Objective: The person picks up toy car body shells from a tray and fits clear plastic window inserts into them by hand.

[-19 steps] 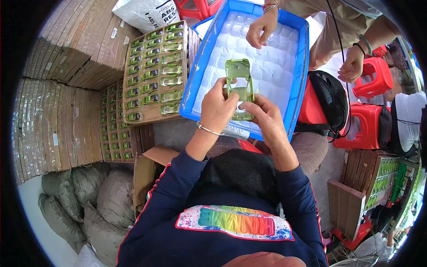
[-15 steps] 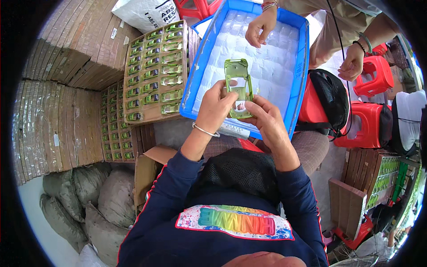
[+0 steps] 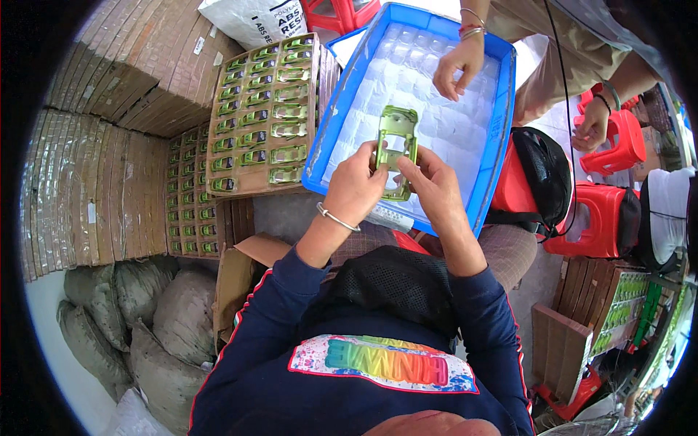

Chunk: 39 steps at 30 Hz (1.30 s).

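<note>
A green toy car body shell (image 3: 400, 122) with window openings is held upright between my two hands. My left hand (image 3: 356, 185) grips its left side, with the thumb on the lower part. Opposite it, my right hand (image 3: 435, 187) pinches the right side with thumb and fingers. The shell hangs over the near part of a blue tray (image 3: 315, 156) lined with white, pocketed packing sheet. To the left, a cardboard tray (image 3: 240, 120) stands tilted, with rows of similar green car shells in it.
Across the blue tray, a co-worker's hand (image 3: 459, 69) hangs over the lining; their other hand (image 3: 592, 127) is farther right. Cardboard stacks (image 3: 94, 196) rise at the left, above grey sacks (image 3: 185, 312). Red stools (image 3: 596, 218) and a black bag (image 3: 542, 174) stand to the right.
My view has shifted a little, moving the surroundings in the picture. The shell stays in both my hands, turned slightly. The co-worker's hands hang loosely as before.
</note>
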Motion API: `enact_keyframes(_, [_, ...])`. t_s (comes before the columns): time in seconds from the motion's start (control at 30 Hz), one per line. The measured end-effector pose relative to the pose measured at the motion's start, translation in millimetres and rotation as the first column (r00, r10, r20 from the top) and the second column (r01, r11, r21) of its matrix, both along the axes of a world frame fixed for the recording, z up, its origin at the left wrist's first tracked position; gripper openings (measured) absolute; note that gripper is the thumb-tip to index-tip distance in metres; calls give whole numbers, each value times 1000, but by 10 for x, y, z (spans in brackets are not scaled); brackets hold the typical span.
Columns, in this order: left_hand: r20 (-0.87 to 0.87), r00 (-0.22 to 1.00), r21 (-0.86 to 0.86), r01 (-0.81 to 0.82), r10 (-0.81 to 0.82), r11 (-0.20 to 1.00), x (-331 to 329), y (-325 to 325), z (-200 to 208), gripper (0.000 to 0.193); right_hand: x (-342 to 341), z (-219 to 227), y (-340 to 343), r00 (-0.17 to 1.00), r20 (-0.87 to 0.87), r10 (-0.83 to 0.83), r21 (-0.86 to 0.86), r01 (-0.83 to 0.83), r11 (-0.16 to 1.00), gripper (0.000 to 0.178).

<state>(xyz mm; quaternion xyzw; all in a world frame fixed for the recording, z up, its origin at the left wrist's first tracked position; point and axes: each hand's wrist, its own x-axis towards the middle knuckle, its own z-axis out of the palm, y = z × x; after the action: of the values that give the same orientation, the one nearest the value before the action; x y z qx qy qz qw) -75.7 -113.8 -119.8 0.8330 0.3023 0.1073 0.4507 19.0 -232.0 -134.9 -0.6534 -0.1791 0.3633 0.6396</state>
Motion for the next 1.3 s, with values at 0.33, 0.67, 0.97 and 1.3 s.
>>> enact_keyframes(0.33, [120, 983, 140, -153, 136, 978, -34, -53, -206, 18, -102, -216, 337, 975, 47, -216, 4, 216, 976, 15])
enact_keyframes(0.67, [318, 900, -35, -303, 298, 952, -128, 94, -345, 17, -154, -198, 649, 980, 151, -126, 30, 123, 992, 16])
enact_keyframes(0.97, [307, 836, -173, -421, 455, 890, -475, 410, -443, 16, -392, -154, 1169, 973, 228, 43, -49, -33, 998, 11])
enact_keyframes(1.3, [205, 713, -554, -480, 671, 680, -1237, 1240, -1186, 26, -609, -252, 1557, 856, 384, 346, -191, -293, 937, 42])
